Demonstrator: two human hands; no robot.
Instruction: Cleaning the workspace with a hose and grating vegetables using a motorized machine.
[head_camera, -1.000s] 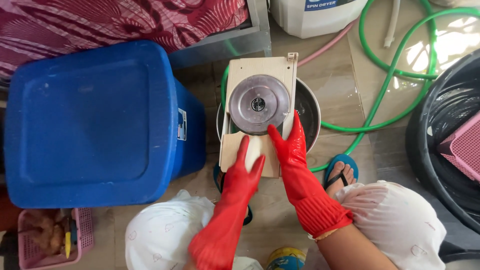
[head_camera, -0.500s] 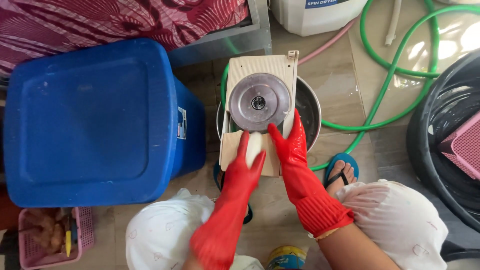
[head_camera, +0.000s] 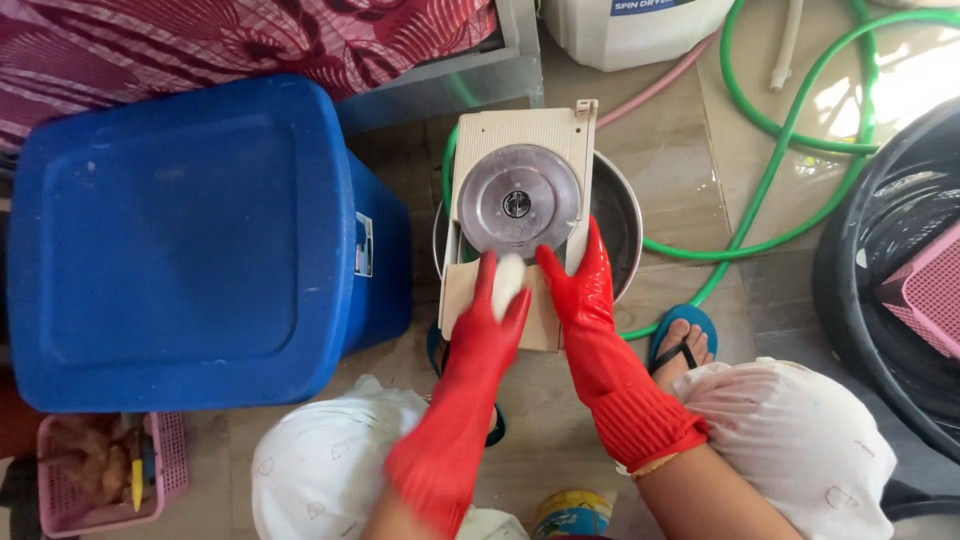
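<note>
- Pale, rounded white piece of food (head_camera: 507, 283) sits pressed against the lower face of the beige rectangular slicer board (head_camera: 520, 215), just below its round steel blade disc (head_camera: 518, 203); it is placed where the disc can meet it.
- Left hand (head_camera: 485, 325), in a red rubber glove, has its fingers curled narrowly around the white piece, holding it flat to the board; the glove likely shields the fingers near the blade.
- Right hand (head_camera: 578, 290), also red-gloved, lies with fingers extended and close together along the board's right edge, apparently steadying it.
- Slicer board rests across the rim of a round metal basin (head_camera: 618, 215), a position that would let cut pieces drop inside.
- Large blue plastic lidded bin (head_camera: 190, 240) stands just left of the basin; a green garden hose (head_camera: 780, 190) loops over the floor to the right, near a black tub (head_camera: 880, 290).
</note>
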